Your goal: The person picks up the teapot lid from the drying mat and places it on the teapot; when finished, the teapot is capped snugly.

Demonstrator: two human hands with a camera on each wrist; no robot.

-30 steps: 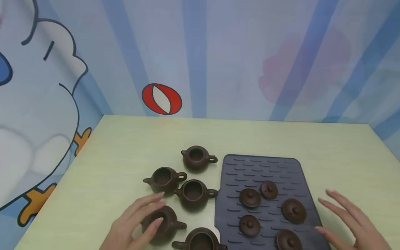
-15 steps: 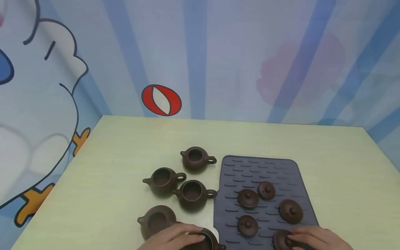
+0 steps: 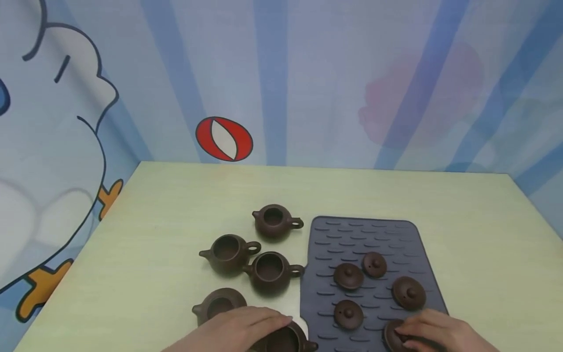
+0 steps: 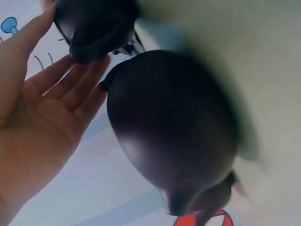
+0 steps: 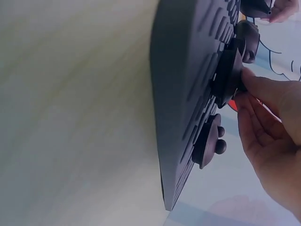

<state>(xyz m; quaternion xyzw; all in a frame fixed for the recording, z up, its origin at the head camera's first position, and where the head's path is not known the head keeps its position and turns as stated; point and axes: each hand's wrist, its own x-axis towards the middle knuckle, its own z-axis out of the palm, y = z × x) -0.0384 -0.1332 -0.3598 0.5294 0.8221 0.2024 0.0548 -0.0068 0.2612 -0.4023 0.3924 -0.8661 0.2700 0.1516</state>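
My left hand (image 3: 237,328) holds the nearest lidless dark brown teapot (image 3: 300,337) at the bottom of the head view. In the left wrist view, the thumb and fingers lie around that pot's body (image 4: 96,23). Just behind the hand, partly covered by it, stands another open teapot (image 3: 217,303). On the grey mat my right hand (image 3: 440,330) pinches the knob of the nearest round brown lid (image 3: 391,336). From the right wrist view, this lid (image 5: 226,80) sits on or very close to the mat, its knob hidden by the fingertips.
Three more open teapots, a far one (image 3: 272,222), a left one (image 3: 226,254) and a middle one (image 3: 269,274), stand left of the ribbed mat (image 3: 365,232). Several other lids lie on it, including a large one (image 3: 409,293) and a small one (image 3: 375,265). A painted wall (image 3: 325,88) rises behind the table.
Both hands came down and inward from hovering apart. The left went from above the left front teapot to grip the nearest one; the right reached the nearest lid and now pinches its knob.
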